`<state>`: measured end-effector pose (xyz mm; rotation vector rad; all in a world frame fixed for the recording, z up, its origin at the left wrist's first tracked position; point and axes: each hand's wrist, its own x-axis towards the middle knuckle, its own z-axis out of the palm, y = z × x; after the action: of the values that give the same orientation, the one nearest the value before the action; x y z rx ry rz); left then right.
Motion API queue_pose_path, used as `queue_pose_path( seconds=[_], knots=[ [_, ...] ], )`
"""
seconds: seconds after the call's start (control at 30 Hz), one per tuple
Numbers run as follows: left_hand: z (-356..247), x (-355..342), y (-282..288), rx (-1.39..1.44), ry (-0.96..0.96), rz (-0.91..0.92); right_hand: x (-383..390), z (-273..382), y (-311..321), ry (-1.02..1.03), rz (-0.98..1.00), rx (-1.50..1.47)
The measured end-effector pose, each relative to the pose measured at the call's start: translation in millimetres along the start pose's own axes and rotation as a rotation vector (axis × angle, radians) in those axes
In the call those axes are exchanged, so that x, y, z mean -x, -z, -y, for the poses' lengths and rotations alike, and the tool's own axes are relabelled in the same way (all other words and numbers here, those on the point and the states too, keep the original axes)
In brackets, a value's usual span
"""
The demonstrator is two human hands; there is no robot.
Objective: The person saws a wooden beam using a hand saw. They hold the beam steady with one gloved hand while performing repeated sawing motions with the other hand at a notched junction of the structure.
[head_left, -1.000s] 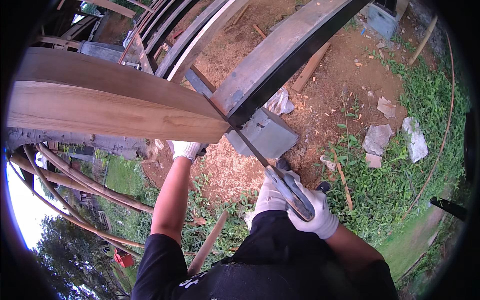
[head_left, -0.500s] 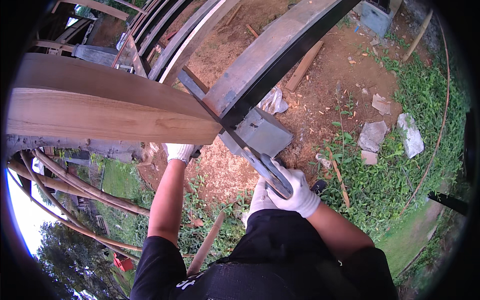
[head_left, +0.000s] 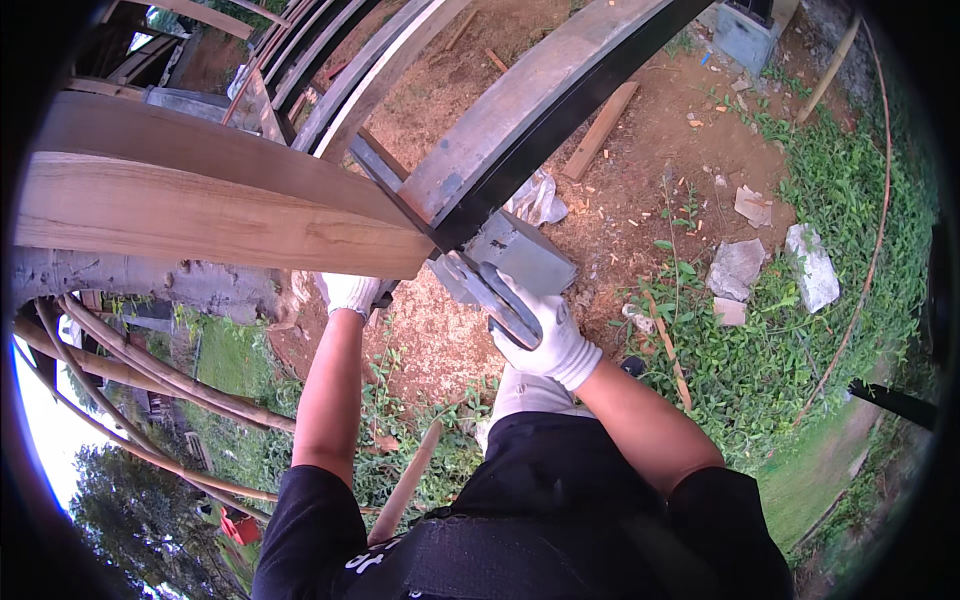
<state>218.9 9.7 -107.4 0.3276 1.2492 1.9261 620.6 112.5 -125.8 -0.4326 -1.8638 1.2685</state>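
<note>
Saw (head_left: pixel 487 290) at the right end of the wooden beam (head_left: pixel 220 210): our gloved right hand (head_left: pixel 552 345) is wrapped around its handle. We see little of the blade, mostly hidden between that end and the black-sided beam (head_left: pixel 560 105). Our left hand (head_left: pixel 348 292) reaches beneath the wood, fingers out of sight, so we cannot tell how far they are spread or whether they grip. The wood's left end fades into the dark rim.
</note>
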Motion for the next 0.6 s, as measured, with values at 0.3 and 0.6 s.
queue_pose_path(
  seconds=[0.3,0.6],
  knots=[
    [1,4,1,-0.02,-0.088,-0.013,89,63,83,0.078,0.121,0.22],
    [7,25,-34,-1.282,-0.449,-0.19,-6,40,-2,-0.158,0.05,-0.005]
  ],
)
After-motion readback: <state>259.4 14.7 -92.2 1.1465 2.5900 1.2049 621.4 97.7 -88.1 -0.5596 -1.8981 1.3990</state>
